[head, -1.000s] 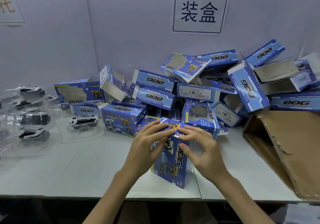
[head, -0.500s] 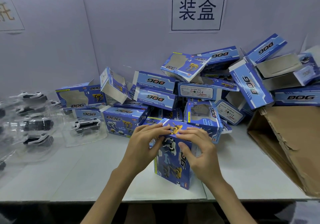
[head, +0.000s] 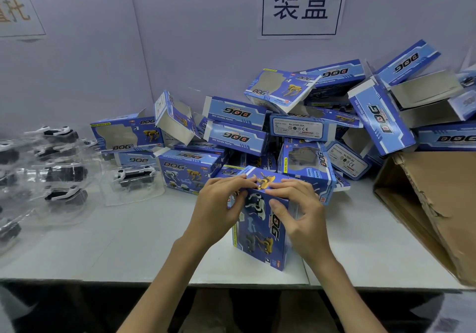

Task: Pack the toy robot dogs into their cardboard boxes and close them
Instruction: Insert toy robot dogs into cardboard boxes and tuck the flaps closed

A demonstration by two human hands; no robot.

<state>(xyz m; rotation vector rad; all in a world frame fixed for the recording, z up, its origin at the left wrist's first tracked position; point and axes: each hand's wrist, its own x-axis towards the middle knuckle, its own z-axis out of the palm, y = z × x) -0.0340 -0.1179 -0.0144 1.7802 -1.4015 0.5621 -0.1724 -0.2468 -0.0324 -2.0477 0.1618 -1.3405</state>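
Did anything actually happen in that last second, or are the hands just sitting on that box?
Barely anything. The left hand and right hand still grip the upright box on the table, fingertips pressing its top flap down, thumbs on the front face. Nothing was picked up or let go. The pile of boxes, the toy dogs in clear trays and the brown carton stayed put.

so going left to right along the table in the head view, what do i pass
clear plastic trays holding black-and-white toy robot dogs → one more such tray, set apart → upright blue cardboard dog box → torn brown corrugated carton
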